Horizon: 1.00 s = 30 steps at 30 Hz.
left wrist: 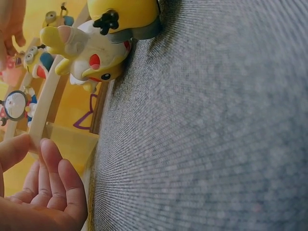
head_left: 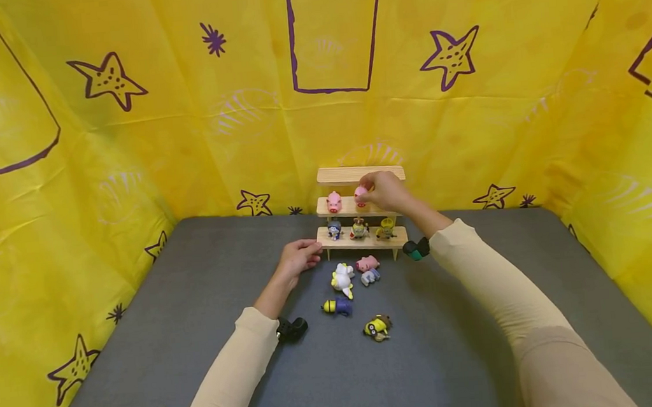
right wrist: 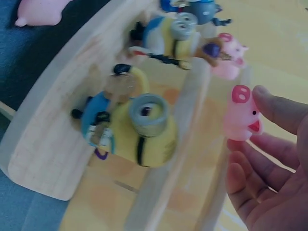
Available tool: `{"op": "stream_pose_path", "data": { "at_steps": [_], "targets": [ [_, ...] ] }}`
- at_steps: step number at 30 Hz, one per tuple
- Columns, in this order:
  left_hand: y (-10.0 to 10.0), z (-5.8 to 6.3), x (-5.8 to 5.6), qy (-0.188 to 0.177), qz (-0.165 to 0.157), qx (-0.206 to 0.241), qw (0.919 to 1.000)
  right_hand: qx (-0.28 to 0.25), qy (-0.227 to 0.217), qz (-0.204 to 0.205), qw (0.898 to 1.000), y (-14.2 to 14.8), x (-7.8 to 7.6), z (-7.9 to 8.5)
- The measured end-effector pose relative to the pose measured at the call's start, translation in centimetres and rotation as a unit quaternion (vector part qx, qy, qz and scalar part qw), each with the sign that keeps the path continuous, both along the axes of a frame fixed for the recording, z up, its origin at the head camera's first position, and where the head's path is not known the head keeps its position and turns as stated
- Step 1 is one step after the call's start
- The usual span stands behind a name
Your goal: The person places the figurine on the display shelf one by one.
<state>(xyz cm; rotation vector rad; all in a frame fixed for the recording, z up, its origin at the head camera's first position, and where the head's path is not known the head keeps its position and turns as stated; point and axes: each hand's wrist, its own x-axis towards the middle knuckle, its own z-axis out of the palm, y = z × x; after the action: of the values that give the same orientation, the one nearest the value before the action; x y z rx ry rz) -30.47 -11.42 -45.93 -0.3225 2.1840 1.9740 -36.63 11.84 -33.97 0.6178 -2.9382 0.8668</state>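
Observation:
My right hand (head_left: pixel 387 190) pinches a small pink pig figure (right wrist: pixel 243 115) between thumb and fingers, at the middle tier of a three-tier wooden shelf (head_left: pixel 337 244). Another pink pig (head_left: pixel 334 201) stands on that tier, to the left. Along the bottom tier stand a blue-and-white figure (head_left: pixel 334 230), a crowned minion (head_left: pixel 358 228) and a yellow minion (head_left: pixel 385 228). With thumb and fingertips, my left hand (head_left: pixel 298 257) pinches the left end of the bottom tier, as the left wrist view shows.
On the grey cloth (head_left: pixel 197 316) before the shelf lie a white-and-yellow figure (head_left: pixel 343 280), a pink pig (head_left: pixel 368 263), a grey figure (head_left: pixel 370 277), a yellow-and-purple figure (head_left: pixel 337 306) and a minion (head_left: pixel 378 327). Yellow patterned fabric (head_left: pixel 181 112) hangs behind and at both sides.

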Motion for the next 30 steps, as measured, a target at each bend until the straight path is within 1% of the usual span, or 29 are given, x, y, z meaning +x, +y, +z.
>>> {"op": "stream_pose_path", "data": {
  "at_steps": [6, 12, 15, 18, 23, 27, 30],
  "targets": [
    [0.1, -0.1, 0.0, 0.004, -0.002, -0.001, 1.0000, 0.013, -0.005, -0.003, 1.000, -0.2, -0.3, -0.8],
    [0.1, 0.0, 0.0, -0.001, -0.001, 0.001, 1.0000, 0.036, -0.009, -0.005, 0.999, -0.1, -0.4, -1.3],
    [0.0, -0.1, 0.0, -0.001, 0.001, 0.000, 1.0000, 0.032, -0.010, -0.004, 0.999, 0.0, -0.4, -1.5],
    [0.0, -0.2, 0.0, -0.001, 0.000, -0.001, 1.0000, 0.022, 0.003, -0.006, 1.000, 0.2, -0.4, -1.6],
    [0.0, -0.3, 0.1, -0.002, -0.004, -0.001, 1.0000, 0.011, 0.031, -0.016, 0.999, 0.7, 0.0, -1.2],
    [0.0, -0.3, 0.0, -0.001, -0.002, 0.001, 1.0000, -0.008, 0.035, -0.018, 0.999, 1.0, 0.7, -0.5],
    [-0.1, -0.2, -0.1, -0.006, 0.000, 0.000, 1.0000, -0.027, 0.041, -0.012, 0.999, 1.2, 1.5, -0.1]
  ]
}}
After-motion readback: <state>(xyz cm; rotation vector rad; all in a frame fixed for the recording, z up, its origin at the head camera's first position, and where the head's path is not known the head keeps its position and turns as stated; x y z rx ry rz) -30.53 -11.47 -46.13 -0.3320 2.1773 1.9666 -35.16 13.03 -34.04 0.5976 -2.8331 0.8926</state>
